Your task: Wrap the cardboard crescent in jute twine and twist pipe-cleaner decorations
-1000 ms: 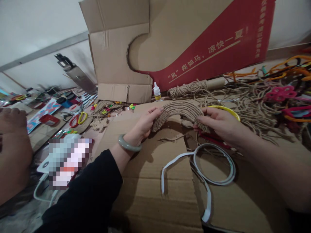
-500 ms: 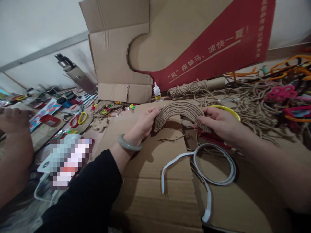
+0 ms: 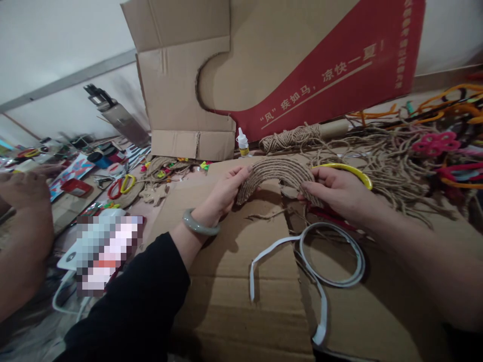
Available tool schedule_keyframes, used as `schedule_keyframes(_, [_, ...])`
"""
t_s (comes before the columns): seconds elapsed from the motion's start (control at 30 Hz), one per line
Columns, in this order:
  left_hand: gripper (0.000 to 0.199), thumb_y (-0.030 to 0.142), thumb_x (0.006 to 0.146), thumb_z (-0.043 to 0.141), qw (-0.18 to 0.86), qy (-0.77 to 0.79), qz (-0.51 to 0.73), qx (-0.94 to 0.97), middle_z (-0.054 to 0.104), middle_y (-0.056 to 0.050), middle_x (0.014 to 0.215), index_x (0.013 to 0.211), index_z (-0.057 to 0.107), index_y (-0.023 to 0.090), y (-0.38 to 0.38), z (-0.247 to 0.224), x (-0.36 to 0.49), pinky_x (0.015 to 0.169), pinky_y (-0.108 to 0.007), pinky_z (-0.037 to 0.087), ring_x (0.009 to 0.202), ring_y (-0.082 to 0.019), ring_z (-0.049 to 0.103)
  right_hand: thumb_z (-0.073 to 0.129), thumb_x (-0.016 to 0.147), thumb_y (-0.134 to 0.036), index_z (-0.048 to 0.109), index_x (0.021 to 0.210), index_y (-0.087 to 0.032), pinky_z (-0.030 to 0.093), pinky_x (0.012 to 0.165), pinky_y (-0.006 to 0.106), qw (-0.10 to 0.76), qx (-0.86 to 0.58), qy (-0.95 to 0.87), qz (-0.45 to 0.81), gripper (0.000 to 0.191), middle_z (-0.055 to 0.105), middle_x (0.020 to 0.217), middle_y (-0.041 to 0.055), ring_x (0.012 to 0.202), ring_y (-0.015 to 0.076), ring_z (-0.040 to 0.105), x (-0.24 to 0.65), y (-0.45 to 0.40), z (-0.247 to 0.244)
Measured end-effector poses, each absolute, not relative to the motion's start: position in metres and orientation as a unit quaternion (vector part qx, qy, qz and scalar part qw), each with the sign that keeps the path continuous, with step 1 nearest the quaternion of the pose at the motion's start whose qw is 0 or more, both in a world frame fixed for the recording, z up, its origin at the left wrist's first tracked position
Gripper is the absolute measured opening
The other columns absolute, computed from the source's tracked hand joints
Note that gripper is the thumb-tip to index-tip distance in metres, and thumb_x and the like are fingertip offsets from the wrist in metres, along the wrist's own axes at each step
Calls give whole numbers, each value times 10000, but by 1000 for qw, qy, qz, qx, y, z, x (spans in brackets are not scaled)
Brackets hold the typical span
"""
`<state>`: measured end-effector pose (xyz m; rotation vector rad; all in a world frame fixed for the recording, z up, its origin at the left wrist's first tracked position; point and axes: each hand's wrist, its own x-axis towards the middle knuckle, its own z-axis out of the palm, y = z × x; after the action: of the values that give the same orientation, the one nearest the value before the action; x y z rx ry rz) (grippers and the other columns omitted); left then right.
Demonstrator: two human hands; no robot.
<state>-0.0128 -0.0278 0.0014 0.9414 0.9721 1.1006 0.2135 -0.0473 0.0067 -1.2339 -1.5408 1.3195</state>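
An arch of brown twine rows (image 3: 277,172) is held up between my two hands, above a cardboard sheet (image 3: 241,256). My left hand (image 3: 230,188) pinches its left end between thumb and fingers; a jade-coloured bangle circles that wrist. The right end of the arch is gripped by my right hand (image 3: 330,188). Below the hands lies a roll of white tape (image 3: 362,266), with a loose strip curling off it to the left and downwards. Yellow scissor handles (image 3: 352,171) show just behind my right hand.
A large cardboard piece with a red print (image 3: 339,65) stands behind. Before it are a small glue bottle (image 3: 242,143) and a twine roll (image 3: 290,138). Loose twine (image 3: 396,176) heaps at right. At left are a phone (image 3: 109,256), red-yellow scissors (image 3: 123,186) and another person's arm (image 3: 28,226).
Both of my hands and the twine arch stay nearly where they were. At far left, the other person's hand has shifted slightly.
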Motion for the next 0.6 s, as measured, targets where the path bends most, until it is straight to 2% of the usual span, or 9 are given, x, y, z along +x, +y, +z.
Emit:
schedule_keyframes(0.27, [258,309,645,731,624,463,448,442,610,29,608,731,558,138,-35,11,-9,500,-178,474,497,-62,558,649,714,-298,607,790,-197,428,501,218,361,-470,-637,494,133,652,647,-4,581,135,589,210,-53,10])
schedule_keyframes(0.43, [275,313,638,734,629,453,456,439,609,32,650,747,550,140,-34,8,-9,542,-193,494,523,-58,553,634,725,-286,620,834,-200,376,453,213,358,-467,-657,471,139,626,616,-22,515,113,531,210,-54,10])
schedule_keyframes(0.6, [284,337,641,735,635,446,447,445,613,29,652,753,561,143,-35,8,-10,531,-186,480,526,-60,559,572,766,-346,591,829,-199,435,525,247,356,-463,-652,482,162,644,682,5,602,148,577,210,-54,12])
